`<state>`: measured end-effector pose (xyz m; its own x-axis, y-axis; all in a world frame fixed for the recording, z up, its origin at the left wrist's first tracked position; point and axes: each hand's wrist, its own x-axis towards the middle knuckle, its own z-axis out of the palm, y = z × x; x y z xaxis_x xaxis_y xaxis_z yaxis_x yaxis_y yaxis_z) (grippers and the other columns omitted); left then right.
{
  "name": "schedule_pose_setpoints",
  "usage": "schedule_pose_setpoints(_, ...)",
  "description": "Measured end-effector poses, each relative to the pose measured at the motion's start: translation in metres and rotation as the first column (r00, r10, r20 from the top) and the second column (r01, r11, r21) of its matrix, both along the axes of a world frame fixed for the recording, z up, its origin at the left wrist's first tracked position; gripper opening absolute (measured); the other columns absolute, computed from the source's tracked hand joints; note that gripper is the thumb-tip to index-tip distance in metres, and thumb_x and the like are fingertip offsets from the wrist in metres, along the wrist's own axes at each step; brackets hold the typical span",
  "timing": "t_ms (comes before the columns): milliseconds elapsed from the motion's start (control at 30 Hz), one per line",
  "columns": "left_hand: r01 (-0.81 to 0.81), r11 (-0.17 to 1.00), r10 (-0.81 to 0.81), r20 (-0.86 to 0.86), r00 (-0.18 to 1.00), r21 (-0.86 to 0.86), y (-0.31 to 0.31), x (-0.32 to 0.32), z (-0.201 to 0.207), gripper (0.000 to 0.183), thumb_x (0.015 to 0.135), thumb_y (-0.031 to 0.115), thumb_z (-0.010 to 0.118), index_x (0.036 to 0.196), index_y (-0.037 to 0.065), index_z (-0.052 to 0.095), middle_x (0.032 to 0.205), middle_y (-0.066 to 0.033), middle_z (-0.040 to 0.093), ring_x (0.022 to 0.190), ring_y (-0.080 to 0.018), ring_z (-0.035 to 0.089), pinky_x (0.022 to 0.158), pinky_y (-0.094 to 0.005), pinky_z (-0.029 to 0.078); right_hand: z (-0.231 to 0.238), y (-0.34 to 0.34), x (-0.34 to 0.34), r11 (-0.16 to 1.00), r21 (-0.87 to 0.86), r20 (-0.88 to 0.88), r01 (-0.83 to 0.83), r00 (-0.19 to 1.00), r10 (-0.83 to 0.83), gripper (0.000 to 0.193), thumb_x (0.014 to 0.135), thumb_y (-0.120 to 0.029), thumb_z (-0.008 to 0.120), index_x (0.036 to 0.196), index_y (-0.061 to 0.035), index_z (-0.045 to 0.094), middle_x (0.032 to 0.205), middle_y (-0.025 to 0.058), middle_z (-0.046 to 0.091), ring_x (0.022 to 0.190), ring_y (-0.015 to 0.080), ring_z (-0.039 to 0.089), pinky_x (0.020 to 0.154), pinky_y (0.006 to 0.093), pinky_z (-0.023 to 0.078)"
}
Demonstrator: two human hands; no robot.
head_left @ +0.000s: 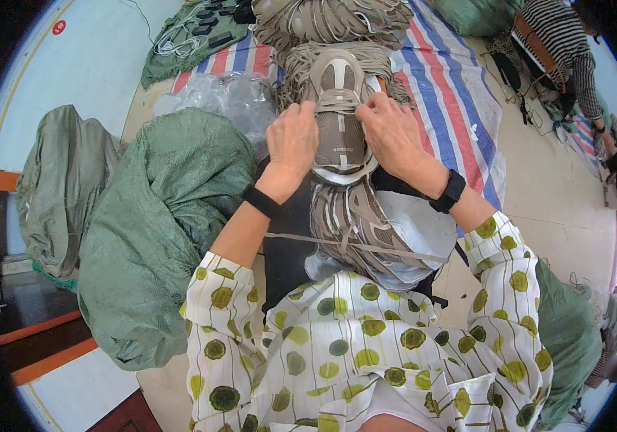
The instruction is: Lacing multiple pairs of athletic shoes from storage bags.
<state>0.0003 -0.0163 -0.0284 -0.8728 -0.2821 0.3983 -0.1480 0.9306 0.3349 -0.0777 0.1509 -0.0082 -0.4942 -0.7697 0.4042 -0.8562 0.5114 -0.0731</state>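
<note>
A taupe sneaker upper (340, 137) with pale trim lies in front of me, toe pointing away and tongue toward me. Flat beige shoelace (339, 101) crosses its throat in several rows. My left hand (294, 140) is closed in a pinch at the left edge of the lacing. On the opposite side, my right hand (393, 137) pinches at the lace too, fingers curled; the lace ends are mostly hidden by the fingertips. Between the upper and my body, a stack of similar uppers (355, 227) rests on my lap, with a loose lace trailing across it.
Piles of more uppers and laces (330, 20) lie beyond on a striped tarp (452, 93). Clear plastic bags (233, 101) and a large green sack (154, 223) stand at left. A grey-green sack (64, 183) leans farther left. Another person in a striped sleeve (575, 50) works at far right.
</note>
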Motion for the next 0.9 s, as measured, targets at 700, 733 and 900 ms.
schedule_pose_setpoints(700, 0.152, 0.960, -0.169, -0.056, 0.984, -0.235, 0.004, 0.002, 0.011, 0.015, 0.071, 0.011, 0.057, 0.086, 0.009, 0.055, 0.081, -0.0086, 0.051, 0.074, -0.0282, 0.057, 0.060, -0.0393, 0.045, 0.023, -0.003, 0.068, 0.583, 0.209, 0.032, -0.785, 0.602, 0.798, 0.006, 0.068, -0.016, 0.056, 0.070, -0.0106, 0.054, 0.083, 0.0030, 0.045, 0.083, 0.0170, 0.049, 0.070, 0.0324, 0.039)
schedule_pose_setpoints(733, 0.183, 0.912, -0.201, -0.010, 0.980, -0.367, 0.005, -0.001, 0.012, 0.015, 0.070, 0.010, 0.057, 0.085, 0.009, 0.056, 0.079, -0.0074, 0.050, 0.075, -0.0251, 0.055, 0.060, -0.0366, 0.044, 0.025, -0.002, 0.066, 0.585, 0.208, 0.036, -0.784, 0.604, 0.796, 0.006, 0.068, -0.016, 0.056, 0.070, -0.0106, 0.054, 0.083, 0.0030, 0.045, 0.083, 0.0170, 0.049, 0.070, 0.0324, 0.039)
schedule_pose_setpoints(900, 0.274, 0.729, -0.135, 0.260, 0.956, -0.628, 0.005, -0.023, 0.022, 0.012, 0.068, 0.010, 0.056, 0.080, 0.009, 0.055, 0.081, -0.0043, 0.050, 0.079, -0.0187, 0.051, 0.062, -0.0294, 0.041, 0.030, 0.006, 0.051, 0.667, 0.028, 0.270, -0.744, 0.648, 0.712, 0.013, 0.069, -0.014, 0.057, 0.079, -0.0072, 0.051, 0.078, 0.0071, 0.046, 0.079, 0.0224, 0.051, 0.067, 0.0358, 0.042)
